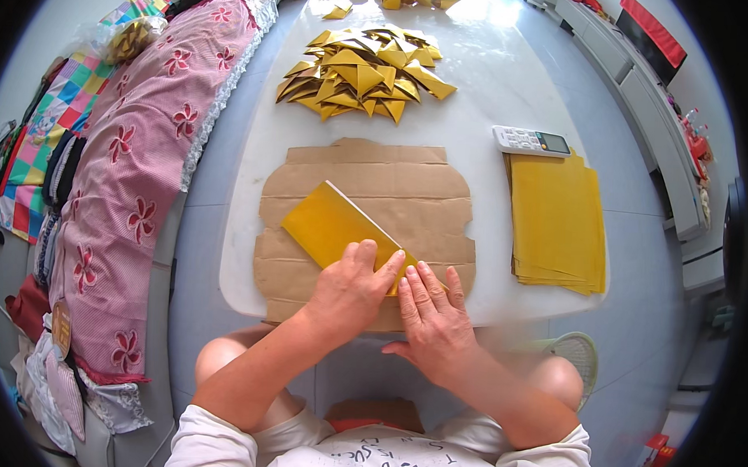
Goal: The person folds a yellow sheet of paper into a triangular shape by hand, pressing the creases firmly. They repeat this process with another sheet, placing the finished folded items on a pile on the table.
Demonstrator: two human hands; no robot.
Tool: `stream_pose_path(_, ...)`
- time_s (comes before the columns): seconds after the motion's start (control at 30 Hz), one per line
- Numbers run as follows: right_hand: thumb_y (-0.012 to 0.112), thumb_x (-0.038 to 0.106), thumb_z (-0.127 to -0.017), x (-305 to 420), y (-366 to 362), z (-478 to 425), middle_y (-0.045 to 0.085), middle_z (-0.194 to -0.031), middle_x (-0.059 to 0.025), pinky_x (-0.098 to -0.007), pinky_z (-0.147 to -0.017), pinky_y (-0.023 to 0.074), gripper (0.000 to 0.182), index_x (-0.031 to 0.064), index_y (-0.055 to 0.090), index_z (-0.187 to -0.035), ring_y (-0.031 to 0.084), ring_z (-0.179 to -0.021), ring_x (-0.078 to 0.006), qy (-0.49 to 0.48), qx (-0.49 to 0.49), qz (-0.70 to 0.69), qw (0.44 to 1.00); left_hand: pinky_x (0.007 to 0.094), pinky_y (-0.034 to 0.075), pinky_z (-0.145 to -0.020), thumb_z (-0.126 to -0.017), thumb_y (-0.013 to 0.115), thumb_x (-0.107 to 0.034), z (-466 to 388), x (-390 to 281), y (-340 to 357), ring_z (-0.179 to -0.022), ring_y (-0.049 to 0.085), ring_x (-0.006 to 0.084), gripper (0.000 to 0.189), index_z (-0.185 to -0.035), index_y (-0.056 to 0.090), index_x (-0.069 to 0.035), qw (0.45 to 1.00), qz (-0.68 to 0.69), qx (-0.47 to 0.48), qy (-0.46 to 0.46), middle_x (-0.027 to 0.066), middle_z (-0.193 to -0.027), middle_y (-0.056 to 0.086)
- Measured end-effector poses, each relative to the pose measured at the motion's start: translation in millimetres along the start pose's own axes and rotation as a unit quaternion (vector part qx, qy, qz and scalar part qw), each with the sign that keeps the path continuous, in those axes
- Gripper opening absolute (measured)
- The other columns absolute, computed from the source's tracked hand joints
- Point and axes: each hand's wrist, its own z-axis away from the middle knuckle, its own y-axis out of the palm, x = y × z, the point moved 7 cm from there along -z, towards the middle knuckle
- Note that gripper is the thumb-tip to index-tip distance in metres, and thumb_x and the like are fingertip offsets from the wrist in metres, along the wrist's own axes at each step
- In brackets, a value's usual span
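Note:
A sheet of gold foil paper [337,226], folded lengthwise with a pale edge showing, lies slantwise on a flattened piece of brown cardboard [310,281]. My left hand [350,288] rests on the paper's lower part, with one digit reaching right along the folded edge and the other fingers bent. Beside it, my right hand [436,322] lies palm down over the paper's lower right end, its fingertips pressing there and its thumb pointing left. Both hands cover that end, so its shape is partly hidden. Neither hand visibly grips the sheet.
Folded gold paper pieces [361,72] are heaped farther up the white table [486,219]. At right lies a stack of gold paper sheets [556,221], with a white remote control [531,141] at its top edge. A sofa under a pink floral cover [148,164] runs along the left.

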Motion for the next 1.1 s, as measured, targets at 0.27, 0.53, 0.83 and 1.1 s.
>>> stream_pose_path(0.27,0.081,0.049,-0.073,-4,-5,2,0.05,-0.148,-0.0261,-0.0644,-0.123,0.0152,0.093,-0.0073,0.052,-0.14,0.04,-0.146,-0.0395,0.002,-0.031,-0.047,0.998,0.0429,0.051,-0.093,-0.085,0.068,-0.015,27,-31,-19,-0.108,0.055,0.0339,0.045,-0.124,0.064,0.008,0.995,-0.036,-0.034,0.084,0.019,-0.119,0.057)
stream_pose_path(0.53,0.081,0.048,-0.072,-3,-3,1,0.051,-0.147,-0.0258,-0.0657,-0.122,0.0154,0.091,-0.0069,0.053,-0.139,0.042,-0.144,-0.0391,-0.002,-0.049,-0.046,0.998,0.0464,0.044,-0.1,-0.085,0.072,-0.029,52,-35,-5,-0.112,0.051,0.0361,0.057,-0.121,0.063,0.013,0.993,-0.1,-0.001,0.069,0.0225,-0.116,0.058)
stream_pose_path(0.83,0.081,0.046,-0.073,-4,-3,1,0.051,-0.147,-0.0243,-0.0662,-0.121,0.0163,0.089,-0.0061,0.053,-0.139,0.042,-0.144,-0.0386,-0.002,-0.046,-0.041,0.998,0.0468,0.046,-0.093,-0.09,0.068,-0.037,59,-20,-15,-0.103,0.054,0.0364,0.054,-0.112,0.067,0.013,0.992,-0.119,0.042,0.01,0.0225,-0.109,0.061)
stream_pose_path(1.1,0.082,0.041,-0.074,-6,0,2,0.051,-0.149,-0.0207,-0.0675,-0.121,0.017,0.084,-0.0031,0.055,-0.141,0.041,-0.145,-0.0376,-0.004,-0.045,-0.029,0.999,0.0453,0.049,-0.098,-0.085,0.072,-0.009,14,-5,-21,-0.111,0.057,0.0373,0.04,-0.12,0.064,0.009,0.996,0.07,-0.056,0.014,0.0242,-0.118,0.064)
